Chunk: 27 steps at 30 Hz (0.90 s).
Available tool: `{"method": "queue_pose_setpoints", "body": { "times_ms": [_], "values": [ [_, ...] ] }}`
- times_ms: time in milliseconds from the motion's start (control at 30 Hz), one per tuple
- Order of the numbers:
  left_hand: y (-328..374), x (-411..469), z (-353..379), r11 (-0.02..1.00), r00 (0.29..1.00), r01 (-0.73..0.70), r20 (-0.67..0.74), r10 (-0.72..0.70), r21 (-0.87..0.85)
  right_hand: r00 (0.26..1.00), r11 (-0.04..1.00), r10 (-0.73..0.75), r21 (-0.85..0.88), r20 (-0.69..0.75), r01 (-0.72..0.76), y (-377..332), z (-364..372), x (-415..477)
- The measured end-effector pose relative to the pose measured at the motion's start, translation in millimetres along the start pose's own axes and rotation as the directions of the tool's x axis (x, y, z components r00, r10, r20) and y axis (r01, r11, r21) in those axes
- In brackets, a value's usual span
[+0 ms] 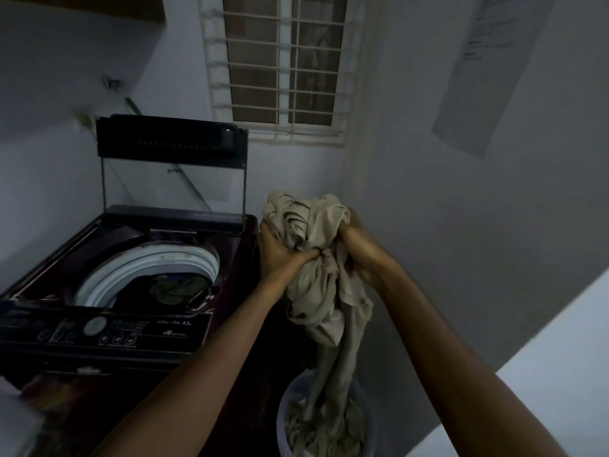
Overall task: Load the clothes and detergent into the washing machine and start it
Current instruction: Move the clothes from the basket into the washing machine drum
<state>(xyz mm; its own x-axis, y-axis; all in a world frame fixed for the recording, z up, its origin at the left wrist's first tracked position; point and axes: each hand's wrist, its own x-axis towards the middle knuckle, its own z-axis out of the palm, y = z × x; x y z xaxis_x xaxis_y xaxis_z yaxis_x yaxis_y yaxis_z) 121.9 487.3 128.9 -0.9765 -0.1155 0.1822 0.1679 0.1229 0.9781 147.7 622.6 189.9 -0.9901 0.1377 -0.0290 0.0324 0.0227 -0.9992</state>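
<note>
We grip a bunched beige cloth [313,232] with left hand [280,250] and right hand [357,245], beside the washing machine [108,275]. Its tail hangs into the bucket [283,420]. Soft, limp, perhaps damp; best gathered underneath.

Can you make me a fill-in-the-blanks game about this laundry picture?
1. The lid of the washer stands ____.
2. The left hand and right hand both grip a beige ____.
3. Its end hangs into a bucket on the washer's ____ side.
Missing words: open; cloth; right.
</note>
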Motion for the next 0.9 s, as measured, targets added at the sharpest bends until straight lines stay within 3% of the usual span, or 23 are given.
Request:
{"method": "queue_pose_setpoints", "body": {
  "times_ms": [67,133,333,500,633,700,800,900],
  "values": [
    [-5.3,7.6,-1.6,0.987,0.996,0.045,-0.074,-0.057,-0.151,0.979,0.979,-0.159,-0.108,0.127,0.173,-3.2,-7.5,-10.4],
    [-6.8,15.6,-4.5,0.970,0.990,0.052,-0.114,-0.081,-0.239,0.963,0.970,-0.190,-0.117,0.193,0.215,2.3,-24.2,-25.2],
    [15.0,23.4,-10.0,0.916,0.982,0.001,-0.175,-0.077,-0.400,0.996,0.979,0.042,-0.201,0.082,-0.025,97.8,-53.4,-55.8],
    [28.0,17.8,0.6,0.821,0.973,0.083,-0.131,-0.189,-0.565,0.997,0.983,0.072,-0.170,-0.006,-0.072,174.7,-23.9,-58.9],
    [26.5,20.4,-2.3,0.833,0.967,0.080,-0.159,-0.197,-0.547,0.993,0.958,0.043,-0.278,-0.106,-0.071,186.1,-15.3,-51.5],
    [18.4,25.9,-11.7,0.858,0.967,0.059,-0.186,-0.177,-0.510,0.964,0.978,0.078,-0.169,-0.255,-0.124,179.1,-30.0,-49.6],
    [3.2,34.7,-33.0,0.934,0.963,0.039,-0.236,-0.130,-0.356,0.856,0.960,0.281,0.122,-0.433,-0.253,159.3,-66.2,-42.1],
    [-9.5,35.3,-45.8,0.987,0.967,0.058,-0.239,-0.093,-0.151,0.863,0.911,0.292,0.395,-0.413,-0.119,113.9,-88.7,-31.1]
  ]
}}
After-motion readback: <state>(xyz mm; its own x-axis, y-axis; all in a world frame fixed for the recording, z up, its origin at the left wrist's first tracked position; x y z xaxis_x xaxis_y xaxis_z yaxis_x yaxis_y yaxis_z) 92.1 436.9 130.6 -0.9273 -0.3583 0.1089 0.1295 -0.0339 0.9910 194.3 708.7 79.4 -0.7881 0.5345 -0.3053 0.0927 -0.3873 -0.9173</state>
